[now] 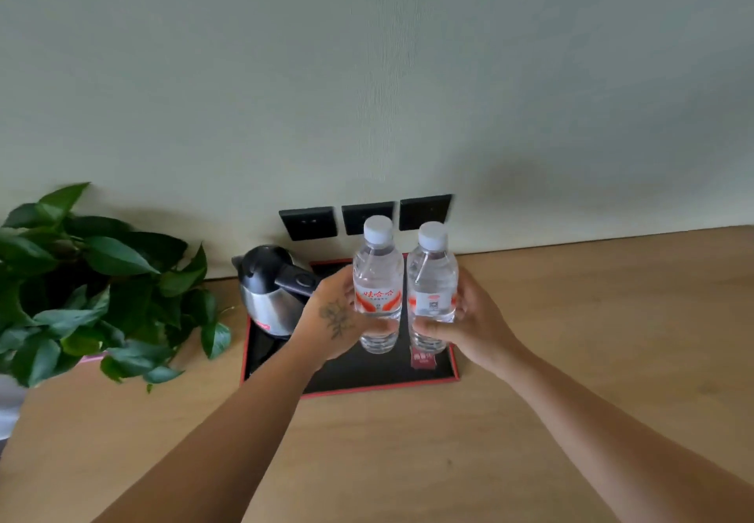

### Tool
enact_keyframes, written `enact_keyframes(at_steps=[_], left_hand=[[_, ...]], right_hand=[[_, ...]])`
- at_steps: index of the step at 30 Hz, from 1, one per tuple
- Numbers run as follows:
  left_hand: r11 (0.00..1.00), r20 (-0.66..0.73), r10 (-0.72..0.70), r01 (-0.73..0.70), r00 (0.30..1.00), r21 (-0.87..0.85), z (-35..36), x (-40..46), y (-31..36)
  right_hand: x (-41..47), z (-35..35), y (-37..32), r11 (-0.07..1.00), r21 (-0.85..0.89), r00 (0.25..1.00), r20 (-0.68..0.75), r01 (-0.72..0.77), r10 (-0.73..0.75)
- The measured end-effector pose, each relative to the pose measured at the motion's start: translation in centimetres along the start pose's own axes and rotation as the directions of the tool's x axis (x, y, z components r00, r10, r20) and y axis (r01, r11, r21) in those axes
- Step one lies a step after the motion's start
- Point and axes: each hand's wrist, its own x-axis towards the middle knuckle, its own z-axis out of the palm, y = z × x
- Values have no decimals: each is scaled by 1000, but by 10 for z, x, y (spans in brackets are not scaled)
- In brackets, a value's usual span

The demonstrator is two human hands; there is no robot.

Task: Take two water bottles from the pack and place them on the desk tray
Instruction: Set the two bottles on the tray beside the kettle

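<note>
Two clear water bottles with white caps and red-and-white labels stand upright side by side over the black tray. My left hand (pixel 332 320) is wrapped around the left bottle (pixel 377 277). The right bottle (pixel 432 282) is gripped by my right hand (pixel 475 324). The black tray (pixel 367 375) with a red rim lies on the wooden desk against the wall. Whether the bottle bases touch the tray floor I cannot tell. The pack is out of sight.
A steel kettle (pixel 275 290) with a black handle stands on the tray's left part. A small red sachet (pixel 423 359) lies on the tray near the right bottle. A leafy plant (pixel 89 290) fills the left. Three black wall sockets (pixel 367 217) sit behind. Wooden desk (pixel 591 318) extends right.
</note>
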Motion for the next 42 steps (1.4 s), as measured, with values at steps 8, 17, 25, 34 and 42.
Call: enact_keyframes(at_steps=[8,17,25,34,42], left_hand=[[990,-166,66,-45,984,130,5,75,4],[994,-218,58,-37,974,99,39,119,-21],[997,-254,-17,34,967,63,49,140,-45],[994,-259,-51,73,964,77,54,158,-55],[992,-309,-8,47,951,118,57,154,-54]], right_hand=[[93,-18,27,997,-82,998,-61,12,-17],[126,-19,59,993,-105,988,-134,59,-73],[145,-5,82,992,-104,978,-187,74,-93],[161,1,103,992,-85,973,-199,99,-114],[158,2,106,987,-84,974,-172,137,-150]])
